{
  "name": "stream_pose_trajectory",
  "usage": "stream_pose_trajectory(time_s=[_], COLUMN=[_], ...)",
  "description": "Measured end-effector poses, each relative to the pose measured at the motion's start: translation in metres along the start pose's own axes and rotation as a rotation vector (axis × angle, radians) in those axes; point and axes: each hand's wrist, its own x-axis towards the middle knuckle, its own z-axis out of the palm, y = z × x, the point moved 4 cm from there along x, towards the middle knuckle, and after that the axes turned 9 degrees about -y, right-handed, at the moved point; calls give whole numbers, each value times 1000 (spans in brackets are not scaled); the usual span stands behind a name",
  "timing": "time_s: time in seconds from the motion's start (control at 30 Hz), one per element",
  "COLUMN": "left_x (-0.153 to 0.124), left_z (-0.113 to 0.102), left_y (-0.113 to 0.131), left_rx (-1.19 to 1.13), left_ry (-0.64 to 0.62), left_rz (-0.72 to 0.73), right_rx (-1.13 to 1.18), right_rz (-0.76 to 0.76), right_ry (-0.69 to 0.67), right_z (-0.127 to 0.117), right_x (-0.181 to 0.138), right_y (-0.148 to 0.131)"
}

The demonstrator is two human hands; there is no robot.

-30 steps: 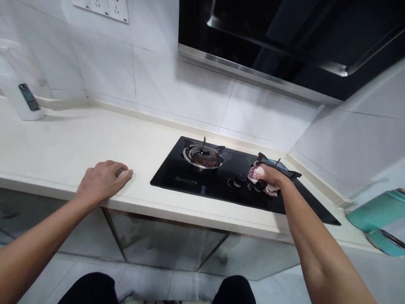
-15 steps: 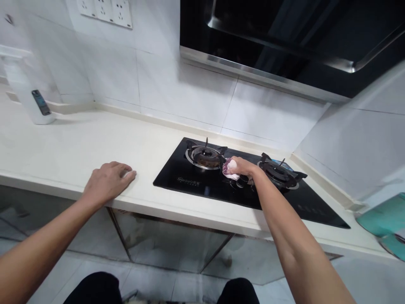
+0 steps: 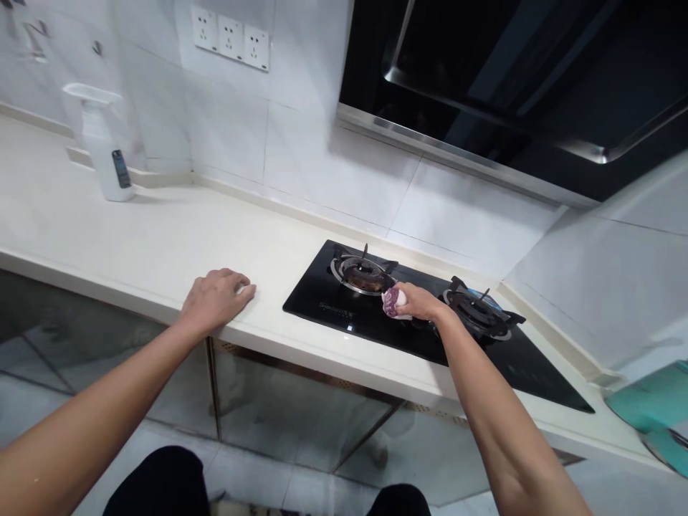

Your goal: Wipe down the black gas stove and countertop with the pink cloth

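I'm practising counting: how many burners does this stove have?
2. One burner is left of the cloth in the right hand; the other burner is right of that hand. None seems hidden.

We've got one left hand (image 3: 218, 297) and one right hand (image 3: 422, 302) out there, that's two, and we make it just one cloth (image 3: 391, 304)! Now we're counting two burners (image 3: 363, 274), one hob (image 3: 317, 290), one hood (image 3: 516, 93), and look, there we have three sockets (image 3: 231, 37), one bottle (image 3: 106, 154) and two knees (image 3: 161, 481)!
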Motion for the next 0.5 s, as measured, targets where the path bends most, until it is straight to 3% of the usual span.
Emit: stream_pose_trajectory(time_s=[0.5], left_x=[0], left_z=[-2], left_y=[2], left_rx=[-3], left_ry=[-23], left_rz=[-20], right_rx=[66], right_rz=[-166], right_ry=[128], right_z=[14], right_x=[-30], right_y=[-61])
